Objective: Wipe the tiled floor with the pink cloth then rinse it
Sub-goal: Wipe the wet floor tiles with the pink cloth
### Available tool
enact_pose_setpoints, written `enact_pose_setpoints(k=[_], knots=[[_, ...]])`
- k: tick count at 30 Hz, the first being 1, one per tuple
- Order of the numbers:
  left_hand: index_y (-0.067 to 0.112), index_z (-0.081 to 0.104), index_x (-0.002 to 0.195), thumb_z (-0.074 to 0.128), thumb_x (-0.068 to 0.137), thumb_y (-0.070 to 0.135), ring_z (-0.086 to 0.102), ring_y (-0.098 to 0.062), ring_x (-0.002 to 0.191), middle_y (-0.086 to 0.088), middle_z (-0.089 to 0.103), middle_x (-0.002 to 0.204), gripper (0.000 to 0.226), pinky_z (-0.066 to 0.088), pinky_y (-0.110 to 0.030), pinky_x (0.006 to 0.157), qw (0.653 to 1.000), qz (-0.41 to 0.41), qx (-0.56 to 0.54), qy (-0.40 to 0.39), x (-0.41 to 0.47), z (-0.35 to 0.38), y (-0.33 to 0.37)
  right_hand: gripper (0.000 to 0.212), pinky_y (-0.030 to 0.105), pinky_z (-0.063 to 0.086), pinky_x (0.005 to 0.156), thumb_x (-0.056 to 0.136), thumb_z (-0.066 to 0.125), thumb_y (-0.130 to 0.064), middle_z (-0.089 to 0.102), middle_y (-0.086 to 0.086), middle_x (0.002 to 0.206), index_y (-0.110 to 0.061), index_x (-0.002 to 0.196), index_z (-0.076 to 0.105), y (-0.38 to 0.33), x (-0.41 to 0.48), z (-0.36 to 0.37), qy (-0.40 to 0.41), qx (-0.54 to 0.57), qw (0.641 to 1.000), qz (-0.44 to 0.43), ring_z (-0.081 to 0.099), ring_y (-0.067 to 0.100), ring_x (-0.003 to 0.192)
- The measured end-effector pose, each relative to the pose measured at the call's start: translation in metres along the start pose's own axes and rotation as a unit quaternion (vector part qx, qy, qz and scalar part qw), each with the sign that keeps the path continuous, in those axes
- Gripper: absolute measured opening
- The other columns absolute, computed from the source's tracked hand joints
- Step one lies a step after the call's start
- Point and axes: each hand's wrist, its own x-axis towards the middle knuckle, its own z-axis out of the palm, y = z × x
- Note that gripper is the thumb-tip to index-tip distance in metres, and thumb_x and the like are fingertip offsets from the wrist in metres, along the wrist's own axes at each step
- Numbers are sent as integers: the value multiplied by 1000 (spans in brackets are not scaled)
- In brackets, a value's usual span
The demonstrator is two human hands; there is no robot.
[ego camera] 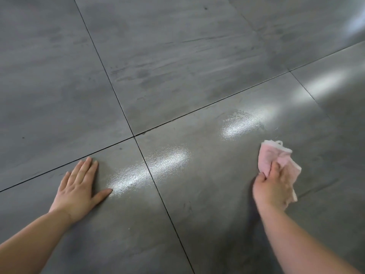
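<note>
**A:** Where's the cloth (276,157)?

**B:** Bunched under the right hand (273,186), on the floor (197,224). The fingers curl over it and the thumb pinches its near-left edge. Most of it pokes out past the fingertips.

**A:** And the left hand (79,187)?

**B:** Flat on the floor, fingers straight, thumb splayed, holding nothing.

**A:** What about the surface?

**B:** Large grey tiles with thin dark grout lines (118,99) that cross beyond the hands. It is glossy and finely pebbled where glare (150,169) falls, and there are dull streaks (177,70) farther off.

**A:** What's the cloth like?

**B:** Soft pink terry, with a pale hem and a small loop (279,143) at the far corner.
</note>
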Motion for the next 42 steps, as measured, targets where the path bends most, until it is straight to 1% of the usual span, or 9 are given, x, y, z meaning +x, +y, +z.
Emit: enact_pose_setpoints(k=[2,4,9,15,19,24,27,35,42], knots=[[18,7,145,53,83,45,-7,-11,144,2,-1,156,81,-7,-31,117,1000,1,-6,4,1,0,1,58,48,24,110,94,41,-23,19,22,152,-7,145,19,-31,-30,8,-18,5,999,25,19,39,138],[19,6,145,53,84,45,-8,-11,144,2,-2,156,81,-8,-31,117,1000,2,-15,7,1,-1,0,56,52,38,101,90,39,-27,34,16,148,-11,142,26,-49,-72,27,-35,-43,983,-177,35,42,133],[20,24,142,46,64,60,-3,-17,145,-5,5,157,90,-27,-11,103,995,-30,-58,78,-3,-5,-11,49,38,15,108,75,37,-33,42,-1,136,-27,123,41,-49,-87,53,-107,-159,787,-586,38,23,125],[26,13,144,49,49,73,-5,-20,144,-2,1,157,111,-2,-49,116,968,-235,-74,44,-20,-26,-82,50,50,25,109,91,38,-19,30,15,150,-14,141,32,-100,-28,34,-21,-59,969,-240,26,34,139],[29,-4,144,56,67,68,-15,-18,143,1,-14,156,105,2,-52,116,971,-235,-37,-35,-27,-22,-100,57,47,13,114,94,31,-17,3,5,157,-21,147,10,-175,-66,46,-74,-57,970,-222,-2,27,145],[29,-15,142,51,68,71,-23,-19,141,1,-24,153,108,-4,-55,114,966,-241,-29,-87,-20,-24,-105,60,42,-11,115,93,27,-18,-7,2,158,-27,148,6,-240,-182,96,-223,-130,778,-573,-14,25,144],[29,-19,141,48,68,73,-24,-20,141,1,-26,153,109,-3,-55,114,965,-240,-19,-99,-20,-25,-108,62,42,5,115,72,30,-25,46,5,143,-29,130,52,-243,-190,112,-180,-157,657,-715,30,24,138],[29,-21,140,47,66,75,-25,-21,140,1,-27,152,111,-4,-57,113,967,-230,-23,-111,-21,-25,-109,56,48,18,113,92,30,-22,16,7,154,-21,146,18,-243,-105,79,-79,-88,920,-374,5,27,144],[31,-14,142,55,73,63,-22,-19,142,2,-24,153,103,-4,-55,115,969,-226,-45,-90,-25,-27,-109,59,35,35,99,56,31,-38,69,-6,114,-36,112,49,-188,-195,108,-140,-131,646,-738,39,18,116]])
